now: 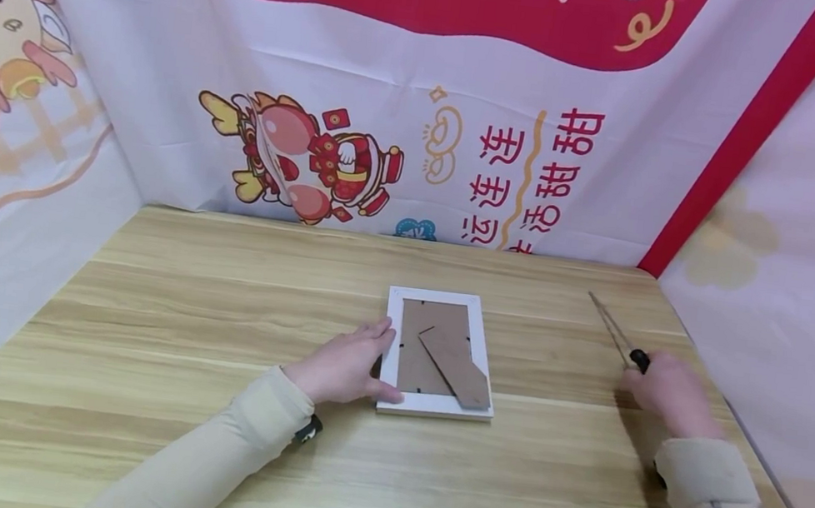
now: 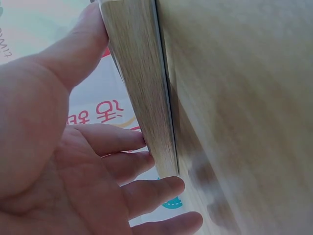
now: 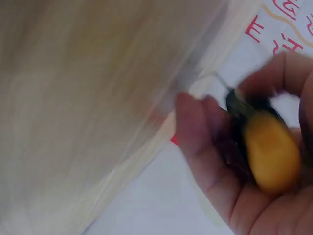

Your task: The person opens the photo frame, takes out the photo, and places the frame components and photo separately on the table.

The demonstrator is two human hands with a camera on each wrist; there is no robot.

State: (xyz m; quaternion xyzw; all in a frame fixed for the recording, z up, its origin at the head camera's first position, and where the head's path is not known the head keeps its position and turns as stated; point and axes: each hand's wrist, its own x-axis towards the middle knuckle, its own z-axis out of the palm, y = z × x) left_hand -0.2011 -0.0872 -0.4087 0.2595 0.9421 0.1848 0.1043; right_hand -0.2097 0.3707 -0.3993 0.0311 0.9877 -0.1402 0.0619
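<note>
A white photo frame [image 1: 389,361] lies face down on the table, its brown backing board [image 1: 434,316] and slanted easel stand [image 1: 456,369] facing up. My left hand [image 1: 345,364] rests at the frame's left side, thumb on the near left corner and the other fingers along the left edge. In the left wrist view, those fingers [image 2: 139,166] look loosely extended beside the wood-grain side of the frame [image 2: 139,78]. Over the table's right part, my right hand [image 1: 674,393] grips a screwdriver [image 1: 639,360], its thin shaft pointing away and leftward. Its black and yellow handle [image 3: 271,152] is blurred in the right wrist view.
The wood-grain table [image 1: 206,432] meets a printed cloth backdrop [image 1: 414,62] at its far edge. More cloth hangs along the left side [image 1: 33,161] and right side [image 1: 784,330]. A dark band [image 1: 308,429] shows at my left wrist.
</note>
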